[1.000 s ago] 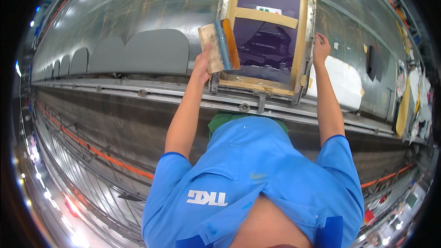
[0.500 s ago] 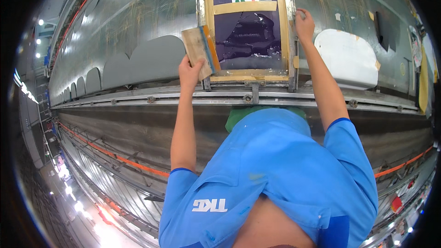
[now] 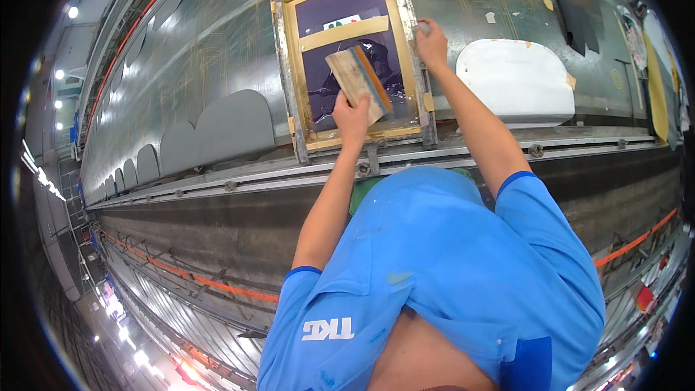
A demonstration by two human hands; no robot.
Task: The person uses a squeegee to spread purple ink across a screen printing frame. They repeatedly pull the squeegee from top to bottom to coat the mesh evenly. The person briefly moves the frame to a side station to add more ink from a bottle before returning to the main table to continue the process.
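Observation:
My left hand [image 3: 352,117] is closed round a squeegee [image 3: 355,85] with a worn wooden handle and an orange blade edge. The squeegee is tilted over the lower half of a screen printing frame [image 3: 300,134], which has dark purple mesh [image 3: 340,7] and tan tape borders. Dark wet ink [image 3: 376,51] glistens on the mesh, partly hidden behind the squeegee. At the frame's right rail, my right hand [image 3: 432,45] is closed, with a small greyish thing at its fingertips that I cannot make out.
Right of the frame a white rounded panel [image 3: 514,80] lies on the long table [image 3: 463,0]; a dark folded sheet [image 3: 577,23] lies beyond it. Several grey rounded panels [image 3: 242,127] line the left side. A metal rail [image 3: 507,148] runs along the table's near edge.
My left hand has brought the squeegee from the frame's left edge rightward over the mesh. The whole view has shifted and tilted a little. My right hand stays by the right rail.

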